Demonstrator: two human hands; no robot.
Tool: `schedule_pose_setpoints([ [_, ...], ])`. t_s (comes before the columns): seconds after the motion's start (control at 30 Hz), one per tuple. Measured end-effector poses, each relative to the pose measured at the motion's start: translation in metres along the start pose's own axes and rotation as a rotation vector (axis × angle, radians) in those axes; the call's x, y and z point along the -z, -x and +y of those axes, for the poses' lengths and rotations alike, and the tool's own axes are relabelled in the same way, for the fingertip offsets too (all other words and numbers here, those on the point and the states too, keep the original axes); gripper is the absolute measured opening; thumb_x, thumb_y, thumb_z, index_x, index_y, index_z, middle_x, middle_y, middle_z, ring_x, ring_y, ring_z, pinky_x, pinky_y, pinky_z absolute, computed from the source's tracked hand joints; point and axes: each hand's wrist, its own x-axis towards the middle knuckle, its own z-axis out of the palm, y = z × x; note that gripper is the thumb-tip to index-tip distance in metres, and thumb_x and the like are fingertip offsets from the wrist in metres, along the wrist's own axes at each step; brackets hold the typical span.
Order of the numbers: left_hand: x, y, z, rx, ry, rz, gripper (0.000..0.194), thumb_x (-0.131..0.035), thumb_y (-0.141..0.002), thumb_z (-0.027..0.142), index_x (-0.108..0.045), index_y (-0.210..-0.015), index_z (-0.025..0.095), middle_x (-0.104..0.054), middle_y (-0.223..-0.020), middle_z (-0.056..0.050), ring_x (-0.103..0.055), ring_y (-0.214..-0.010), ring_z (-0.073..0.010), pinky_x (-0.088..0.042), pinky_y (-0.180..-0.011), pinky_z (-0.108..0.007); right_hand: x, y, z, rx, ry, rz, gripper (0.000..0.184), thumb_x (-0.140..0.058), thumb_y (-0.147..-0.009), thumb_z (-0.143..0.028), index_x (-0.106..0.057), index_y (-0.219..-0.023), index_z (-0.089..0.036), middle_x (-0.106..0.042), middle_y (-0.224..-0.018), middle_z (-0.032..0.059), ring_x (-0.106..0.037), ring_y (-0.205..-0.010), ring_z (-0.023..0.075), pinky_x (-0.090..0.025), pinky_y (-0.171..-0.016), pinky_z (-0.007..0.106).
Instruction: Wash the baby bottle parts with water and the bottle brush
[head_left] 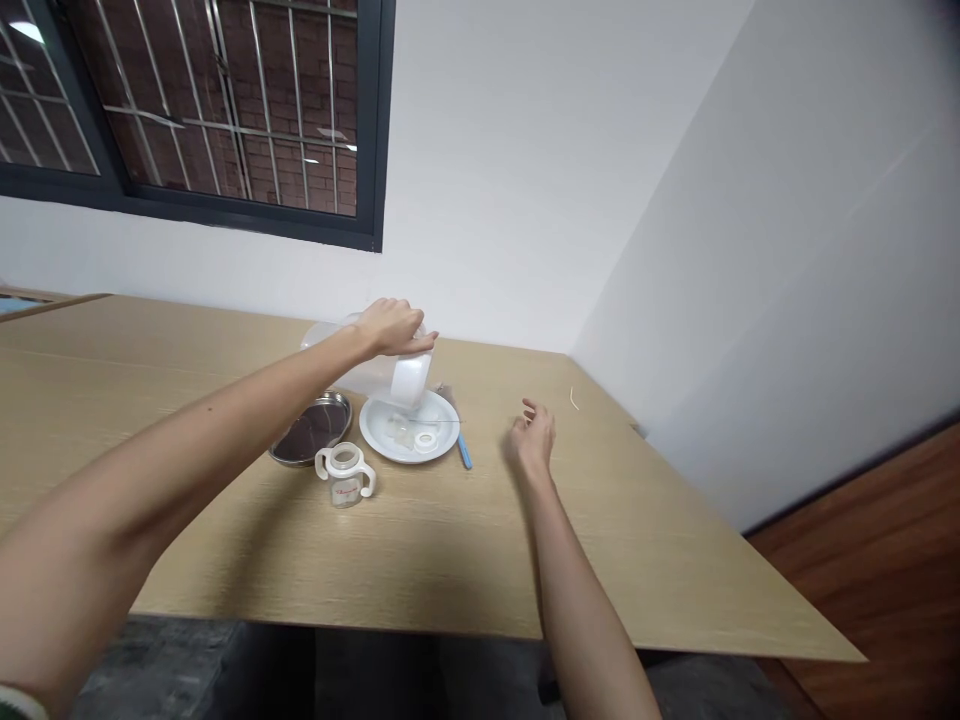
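Note:
My left hand (391,327) grips a clear plastic jug (365,368) from above and tilts it, its white mouth over a white plate (442,443). Small clear parts and a white ring (426,440) lie on that plate. My right hand (533,438) hovers open just right of the plate, fingers loosely spread, holding nothing. A small clear bottle with two white handles (345,475) stands in front of the plate.
A round steel dish (311,429) lies left of the plate. A blue stick (464,452) rests beside the plate's right rim. A small pale strip (574,399) lies near the far right corner. The wooden table (675,560) meets white walls at the back and right.

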Motion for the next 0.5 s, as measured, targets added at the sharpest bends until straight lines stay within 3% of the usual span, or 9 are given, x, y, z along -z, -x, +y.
schedule_pose_setpoints([
  [0.27, -0.001, 0.0, -0.001, 0.03, 0.008, -0.083, 0.062, -0.039, -0.089, 0.056, -0.075, -0.097, 0.006, -0.07, -0.098, -0.024, -0.066, -0.095, -0.0359, -0.044, -0.077, -0.04, 0.006, 0.001, -0.019, -0.086, -0.096, -0.067, 0.031, -0.043, -0.089, -0.039, -0.062, -0.099, -0.016, -0.072, -0.084, 0.01, -0.065, -0.077, 0.0211, -0.045, -0.076, 0.031],
  [0.5, 0.0, -0.004, 0.011, 0.047, 0.101, -0.061, 0.067, -0.034, -0.089, 0.062, -0.074, -0.096, 0.008, -0.07, -0.098, -0.022, -0.067, -0.091, -0.0332, -0.048, -0.072, -0.037, 0.012, 0.005, -0.028, -0.116, -0.029, -0.085, 0.034, -0.04, -0.089, -0.035, -0.054, -0.062, -0.021, -0.061, -0.056, 0.0018, -0.055, -0.058, 0.0181, -0.036, -0.064, 0.028],
])
